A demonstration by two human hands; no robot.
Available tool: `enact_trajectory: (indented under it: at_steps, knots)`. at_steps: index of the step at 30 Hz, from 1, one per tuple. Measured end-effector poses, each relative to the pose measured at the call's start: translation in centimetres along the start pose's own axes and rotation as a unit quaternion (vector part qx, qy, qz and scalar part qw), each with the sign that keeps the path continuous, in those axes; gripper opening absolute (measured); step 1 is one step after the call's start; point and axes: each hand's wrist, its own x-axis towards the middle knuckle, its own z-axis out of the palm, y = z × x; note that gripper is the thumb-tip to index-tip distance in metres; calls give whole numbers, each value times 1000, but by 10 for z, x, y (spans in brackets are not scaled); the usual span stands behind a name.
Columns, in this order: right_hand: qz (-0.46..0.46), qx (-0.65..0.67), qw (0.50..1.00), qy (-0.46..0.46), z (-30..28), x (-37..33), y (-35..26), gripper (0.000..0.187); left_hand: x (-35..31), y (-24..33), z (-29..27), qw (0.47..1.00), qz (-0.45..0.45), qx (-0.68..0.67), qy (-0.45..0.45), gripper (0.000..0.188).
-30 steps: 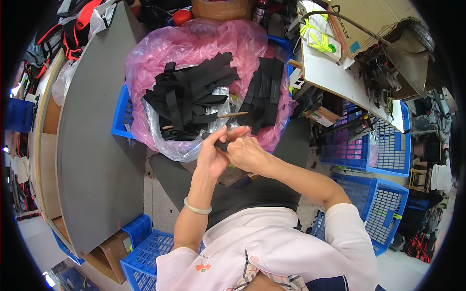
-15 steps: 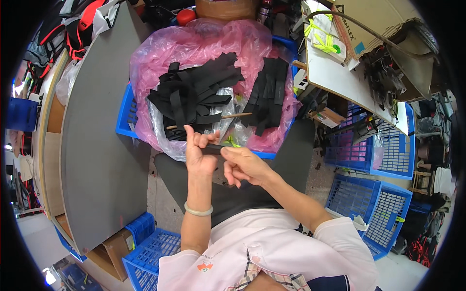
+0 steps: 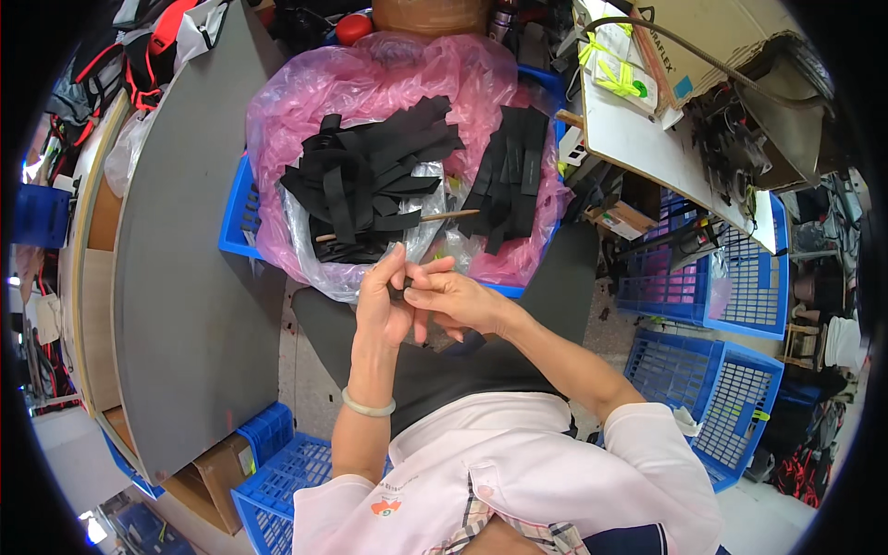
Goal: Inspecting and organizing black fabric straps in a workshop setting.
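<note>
My left hand and my right hand meet above my lap, fingers bent and close together. Between them they pinch a black fabric strip, mostly hidden by the fingers. A dark end, perhaps of the same strip, shows below my right hand. Just beyond the hands, a loose heap of black strips lies on pink plastic sheeting lining a blue crate. To the right is a flatter stack of black strips. A thin wooden stick runs between heap and stack.
A grey tabletop stands at my left. On the right are a white board carrying wrapped bundles, and blue crates below it. Another blue crate sits by a cardboard box at lower left.
My hands have come closer together, and the strip stretched between them is now mostly covered by the fingers. My left fingers have curled in. The crate's contents look unchanged.
</note>
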Motion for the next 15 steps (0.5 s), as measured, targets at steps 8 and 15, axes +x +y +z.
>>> enact_trajectory:
  at_steps: [8,15]
  knots:
    - [-38,370,927,-49,17,8,10,23,22,0,-11,991,105,-18,-81,44]
    - [-47,157,983,85,-9,-5,7,19,18,-11,-1,994,13,-105,7,44]
